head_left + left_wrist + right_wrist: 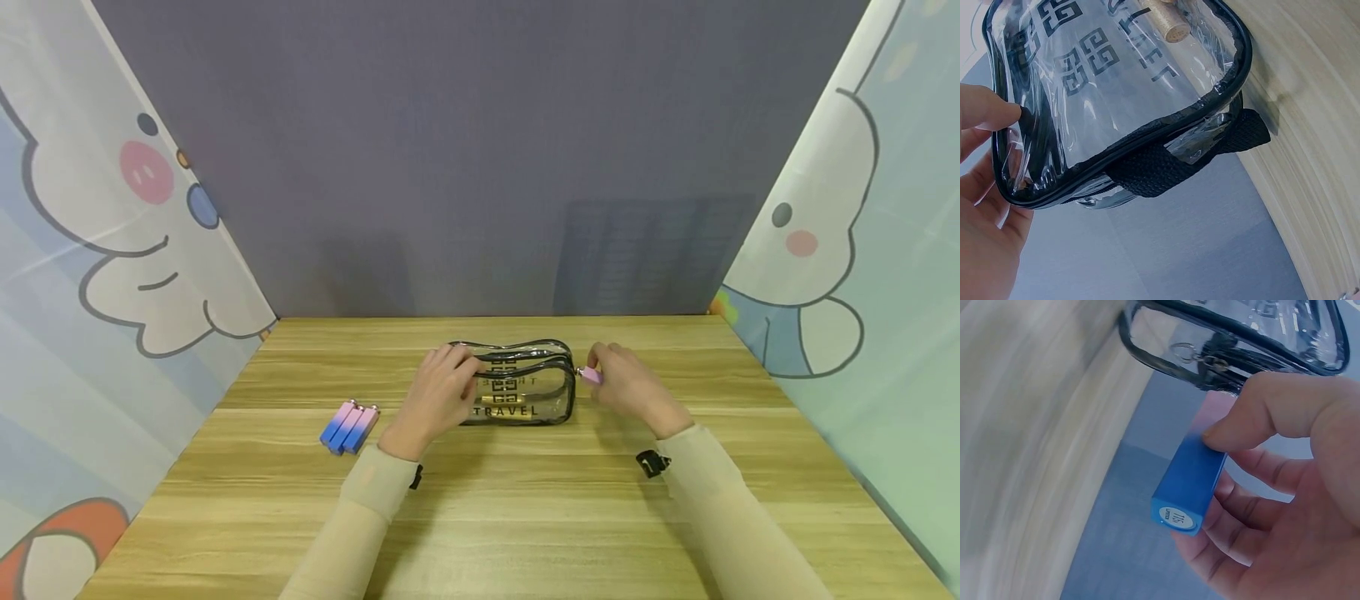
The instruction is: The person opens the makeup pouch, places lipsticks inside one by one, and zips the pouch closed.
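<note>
A clear travel pouch with black piping and black lettering stands on the wooden table. My left hand is at its upper left edge; in the left wrist view the thumb and fingers pinch the piped rim. My right hand holds a pink-and-blue lipstick tube between thumb and fingers, its pink end toward the pouch's right end. A metal ring and clasp show between that pink end and the pouch. A glittery gold tube lies inside the pouch.
Several pink-and-blue lipstick tubes with metal rings lie side by side left of my left hand. A grey panel rises behind the table, with cartoon-printed curtains at both sides.
</note>
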{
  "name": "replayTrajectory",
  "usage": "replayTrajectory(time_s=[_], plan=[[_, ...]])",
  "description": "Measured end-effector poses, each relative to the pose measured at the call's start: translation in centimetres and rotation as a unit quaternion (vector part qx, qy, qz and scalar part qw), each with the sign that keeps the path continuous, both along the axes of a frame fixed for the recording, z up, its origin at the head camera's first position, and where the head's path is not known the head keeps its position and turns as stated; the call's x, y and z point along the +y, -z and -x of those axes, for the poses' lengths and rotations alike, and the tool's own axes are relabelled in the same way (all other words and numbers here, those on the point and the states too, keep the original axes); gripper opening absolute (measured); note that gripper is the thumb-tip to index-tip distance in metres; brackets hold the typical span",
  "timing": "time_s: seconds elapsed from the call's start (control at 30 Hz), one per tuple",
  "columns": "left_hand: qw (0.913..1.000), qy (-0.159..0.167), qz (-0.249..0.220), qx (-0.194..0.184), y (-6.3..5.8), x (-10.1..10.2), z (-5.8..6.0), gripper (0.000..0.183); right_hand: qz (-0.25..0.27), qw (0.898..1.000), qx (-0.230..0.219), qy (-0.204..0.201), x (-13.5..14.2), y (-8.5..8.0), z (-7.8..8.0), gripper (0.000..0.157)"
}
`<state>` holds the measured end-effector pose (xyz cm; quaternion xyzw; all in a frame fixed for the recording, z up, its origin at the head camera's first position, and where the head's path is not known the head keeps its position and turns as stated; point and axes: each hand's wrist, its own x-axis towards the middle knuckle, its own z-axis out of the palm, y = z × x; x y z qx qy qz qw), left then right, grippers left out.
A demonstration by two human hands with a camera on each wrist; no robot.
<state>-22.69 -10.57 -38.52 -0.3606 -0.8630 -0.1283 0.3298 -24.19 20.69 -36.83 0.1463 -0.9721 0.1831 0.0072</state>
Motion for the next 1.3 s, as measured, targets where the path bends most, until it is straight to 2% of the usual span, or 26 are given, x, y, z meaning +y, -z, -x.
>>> replayTrajectory(time_s=[0.6,1.1,1.3], plan=[[0.9999,0.002,-0.004,0.010,0.0,0.0,0.1,0.021,0.009,1.000,0.018,0.015,-0.7,-2.5,-0.5,0.038],[1.0000,0.008,-0.005,0.003,0.1,0.0,0.1,0.022,0.054,0.998,0.042,-0.015,-1.7,-4.0,-0.4,0.027],[1.0000,0.004,-0.002,-0.001,0.0,0.0,0.0,0.021,0.062,0.997,0.046,-0.021,-2.3,-4.6,-0.5,0.027]])
